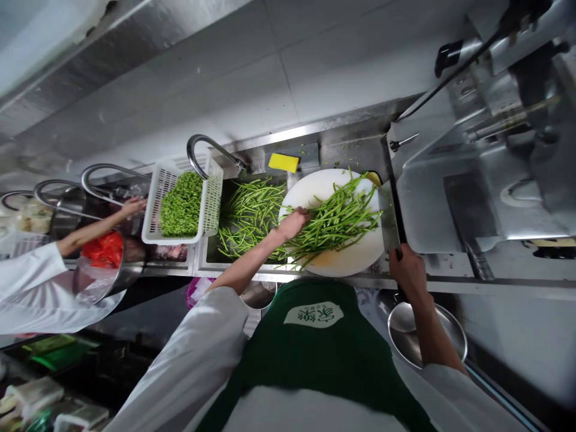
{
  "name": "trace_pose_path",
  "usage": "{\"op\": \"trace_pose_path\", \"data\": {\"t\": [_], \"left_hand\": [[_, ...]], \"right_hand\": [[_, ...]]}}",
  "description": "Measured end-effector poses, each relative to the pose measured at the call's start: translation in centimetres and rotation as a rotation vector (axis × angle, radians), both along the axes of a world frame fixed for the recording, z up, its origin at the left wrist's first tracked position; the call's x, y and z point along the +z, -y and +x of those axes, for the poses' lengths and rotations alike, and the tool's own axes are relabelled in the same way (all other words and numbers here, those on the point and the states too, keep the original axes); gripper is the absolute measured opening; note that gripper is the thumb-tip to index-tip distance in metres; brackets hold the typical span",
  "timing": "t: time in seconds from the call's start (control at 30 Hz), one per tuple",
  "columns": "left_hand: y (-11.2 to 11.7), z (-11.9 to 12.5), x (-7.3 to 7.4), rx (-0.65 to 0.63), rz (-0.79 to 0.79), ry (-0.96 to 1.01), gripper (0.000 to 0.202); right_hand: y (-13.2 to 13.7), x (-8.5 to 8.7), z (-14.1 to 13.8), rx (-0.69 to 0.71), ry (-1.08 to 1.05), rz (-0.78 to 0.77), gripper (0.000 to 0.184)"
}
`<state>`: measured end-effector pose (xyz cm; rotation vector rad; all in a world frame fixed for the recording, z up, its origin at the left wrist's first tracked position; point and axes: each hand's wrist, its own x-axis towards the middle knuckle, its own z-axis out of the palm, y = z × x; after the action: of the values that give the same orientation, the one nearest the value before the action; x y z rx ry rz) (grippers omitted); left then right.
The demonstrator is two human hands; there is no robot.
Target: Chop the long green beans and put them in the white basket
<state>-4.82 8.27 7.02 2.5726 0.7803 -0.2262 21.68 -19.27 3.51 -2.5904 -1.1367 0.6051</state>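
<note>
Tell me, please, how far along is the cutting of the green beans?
Done: a white basket holds chopped green pieces. In hand: the left hand gathers a bundle of long beans on the round cutting board; the right hand holds a cleaver. Left: uncut beans in the sink.

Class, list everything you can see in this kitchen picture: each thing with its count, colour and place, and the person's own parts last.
long beans: one bundle, green, on the cutting board
cutting board: one, white, round, on the counter
cleaver: one, steel, at the board's right edge
loose beans: one heap, green, in the sink
basket: one, white, left of the sink, holding chopped greens
sponge: one, yellow, behind the sink
tap: one, steel, over the sink
co-worker's hand: one, far left
left hand: on the bean bundle
right hand: gripping the cleaver's handle
</note>
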Motion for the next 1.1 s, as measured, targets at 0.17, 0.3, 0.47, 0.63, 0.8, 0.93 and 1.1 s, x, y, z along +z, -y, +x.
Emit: {"op": "trace_pose_path", "data": {"t": [0.17,0.3,0.47,0.63,0.8,0.93,1.1], "left_hand": [[0.9,0.8,0.0,-0.174,0.12,-0.17,0.027],[2.2,1.4,0.6,-0.215,0.166,-0.274,0.028],[3.0,1.9,2.1,-0.156,0.138,-0.296,0.037],[3.5,2.1,2.0,-0.102,0.023,-0.281,0.034],[4.1,1.3,0.3,0.001,-0.109,-0.25,0.024],[4.5,-0.5,-0.4,0.178,-0.177,-0.001,0.035],[7.1,-8.0,-1.0,0.495,-0.219,0.416,0.047]], "right_hand": [[0.0,-0.1,0.0,0.011,0.019,-0.015,0.02],[-0.2,0.2,-0.1,0.022,0.028,-0.048,0.022],[-0.3,0.6,-0.1,0.027,0.025,-0.062,0.021],[-0.2,0.1,0.1,0.004,0.059,-0.055,0.02],[0.0,-0.1,0.4,0.041,0.08,-0.043,0.017],[-0.1,0.3,0.7,0.079,0.095,-0.07,0.022],[-0.3,0.0,1.0,0.121,0.196,-0.157,0.034]]}}
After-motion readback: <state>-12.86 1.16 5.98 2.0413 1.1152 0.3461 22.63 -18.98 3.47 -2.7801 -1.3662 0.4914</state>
